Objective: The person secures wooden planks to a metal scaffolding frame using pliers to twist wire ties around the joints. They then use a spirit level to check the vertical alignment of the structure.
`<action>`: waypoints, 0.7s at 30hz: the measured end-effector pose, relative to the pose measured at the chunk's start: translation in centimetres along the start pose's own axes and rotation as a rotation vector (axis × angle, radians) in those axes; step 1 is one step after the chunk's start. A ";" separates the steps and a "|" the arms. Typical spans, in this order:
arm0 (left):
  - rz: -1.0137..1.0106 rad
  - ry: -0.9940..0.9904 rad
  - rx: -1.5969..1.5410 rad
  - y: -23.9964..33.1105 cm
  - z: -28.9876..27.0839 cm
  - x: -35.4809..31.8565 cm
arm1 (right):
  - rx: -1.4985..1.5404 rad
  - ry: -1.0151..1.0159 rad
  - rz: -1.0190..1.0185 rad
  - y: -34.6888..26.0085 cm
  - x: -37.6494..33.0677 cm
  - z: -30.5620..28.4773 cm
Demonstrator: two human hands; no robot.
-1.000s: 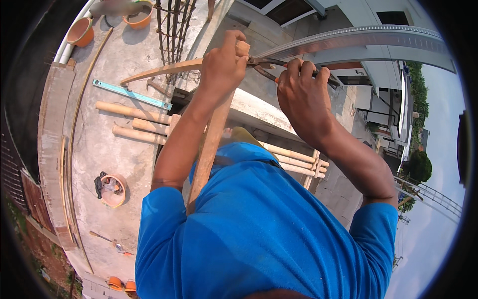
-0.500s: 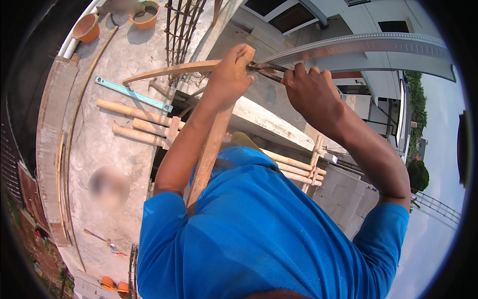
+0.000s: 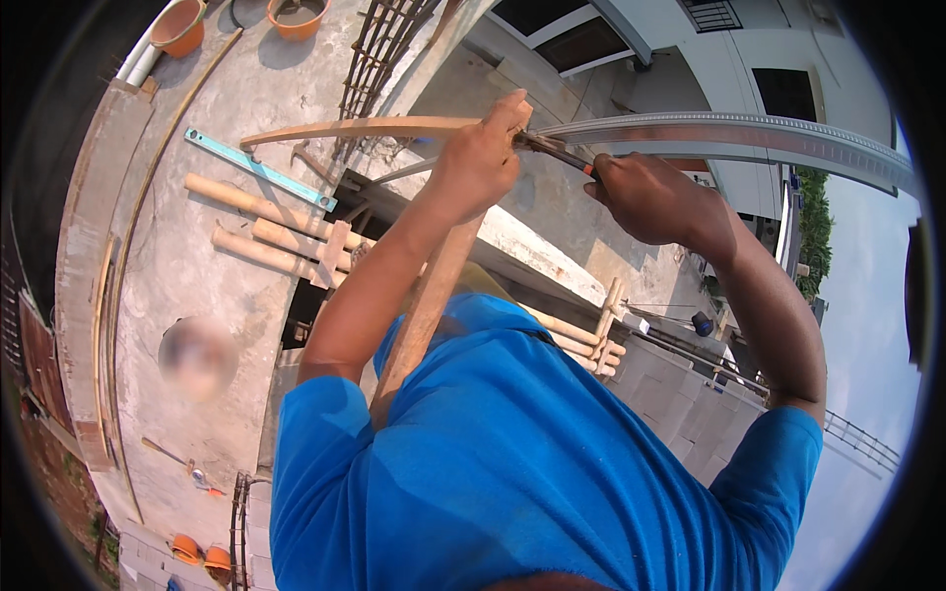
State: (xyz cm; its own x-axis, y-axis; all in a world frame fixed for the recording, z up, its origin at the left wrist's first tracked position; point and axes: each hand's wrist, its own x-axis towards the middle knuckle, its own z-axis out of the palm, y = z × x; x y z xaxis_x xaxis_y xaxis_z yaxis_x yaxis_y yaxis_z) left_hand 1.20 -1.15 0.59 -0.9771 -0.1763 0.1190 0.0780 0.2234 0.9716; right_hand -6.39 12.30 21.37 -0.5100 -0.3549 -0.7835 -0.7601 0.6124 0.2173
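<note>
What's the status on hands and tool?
Left hand gripping wooden strip. Right hand closed on pliers, their head near the strip's upper end. Silver metal beam showing beside them, contact unclear.

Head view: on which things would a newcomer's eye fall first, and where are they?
The bright blue shirt fills the lower middle. Above it, the left hand grips a wooden strip, and the right hand holds a pincer-like tool near the strip's upper end. A turquoise bar lies on concrete at upper left.

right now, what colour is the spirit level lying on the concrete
The spirit level is light turquoise, seen best in the head view.
</note>
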 end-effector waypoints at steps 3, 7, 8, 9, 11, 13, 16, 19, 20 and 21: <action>0.028 0.018 0.034 0.2 -0.1 -0.1 | 0.038 0.010 0.015 -0.1 0.3 -0.5; 0.076 0.053 0.015 -0.8 0.4 0.2 | 0.143 -0.022 0.058 0.0 0.6 -0.8; 0.037 0.024 0.041 -0.7 0.5 0.2 | 0.161 -0.030 0.077 -0.1 0.6 -1.0; -0.003 -0.005 0.069 -0.6 0.4 0.2 | 0.117 -0.047 0.064 -0.2 0.7 -1.3; 0.067 0.039 0.040 -1.0 0.8 0.2 | 0.030 -0.081 0.039 -0.4 0.8 -2.2; 0.106 0.066 0.043 -1.3 0.9 0.2 | 0.013 -0.119 0.069 -1.2 0.8 -3.4; 0.094 0.049 0.100 -1.2 0.9 0.4 | -0.027 -0.123 0.058 -1.2 1.0 -3.3; 0.064 0.030 0.157 -1.2 1.0 0.4 | 0.068 -0.188 0.145 -1.9 1.0 -4.5; 0.091 0.054 0.154 -1.7 1.2 0.5 | 0.124 -0.226 0.195 -2.2 1.1 -5.0; 0.118 0.081 0.149 -1.6 0.9 0.7 | 0.217 -0.240 0.203 -2.0 1.2 -5.0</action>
State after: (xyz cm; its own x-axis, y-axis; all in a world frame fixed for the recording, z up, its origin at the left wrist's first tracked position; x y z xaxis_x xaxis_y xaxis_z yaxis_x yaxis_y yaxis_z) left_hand 0.25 -0.70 -1.05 -0.9433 -0.2158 0.2522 0.1550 0.3855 0.9096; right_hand -7.51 7.10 22.88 -0.5136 -0.0512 -0.8565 -0.5371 0.7976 0.2744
